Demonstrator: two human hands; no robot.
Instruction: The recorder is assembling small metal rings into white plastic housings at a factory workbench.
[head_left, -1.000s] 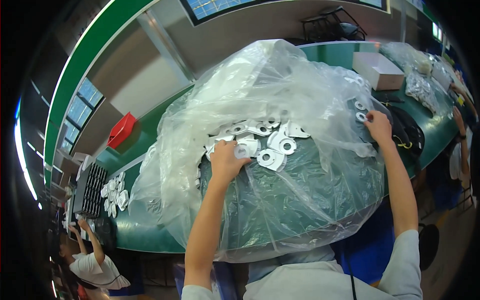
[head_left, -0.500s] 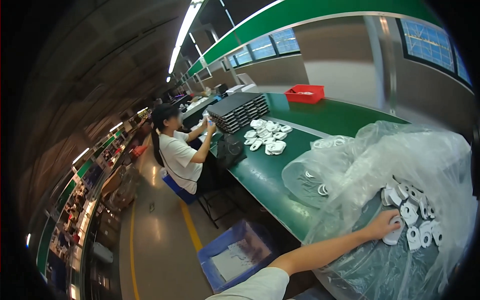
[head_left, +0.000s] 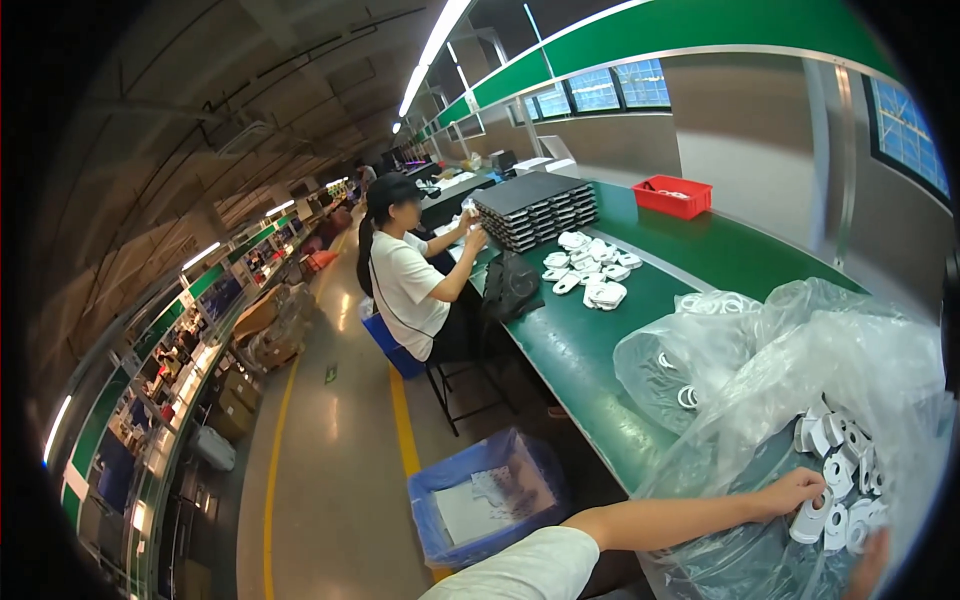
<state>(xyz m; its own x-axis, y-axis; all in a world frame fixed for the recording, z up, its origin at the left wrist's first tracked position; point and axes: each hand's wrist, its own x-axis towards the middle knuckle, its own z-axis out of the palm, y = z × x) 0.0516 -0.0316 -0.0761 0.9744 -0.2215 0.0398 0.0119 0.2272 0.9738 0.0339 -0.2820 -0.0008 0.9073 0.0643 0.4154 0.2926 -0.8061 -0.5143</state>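
My left hand [head_left: 797, 492] reaches across to the lower right, its fingers curled at the hole of a white oval plastic part [head_left: 808, 520] and gripping it. That part lies at the near edge of a heap of similar white parts with holes [head_left: 838, 470]. The heap rests inside a large clear plastic bag [head_left: 720, 535], spread open on the green table. At the lower right rim, my right hand [head_left: 872, 562] shows only in part, dim and blurred, beside the heap; its fingers cannot be made out.
Farther along the green table [head_left: 560, 350] lie more white parts [head_left: 590, 265], a black tray stack [head_left: 535, 205] and a red bin [head_left: 672, 198]. A co-worker [head_left: 410, 270] sits at the table's left side. A blue lined crate [head_left: 440, 545] stands on the floor.
The view has swung left, so the table and co-worker appear farther right. My right hand has come into view at the lower right. My left hand stays at the heap's near edge.
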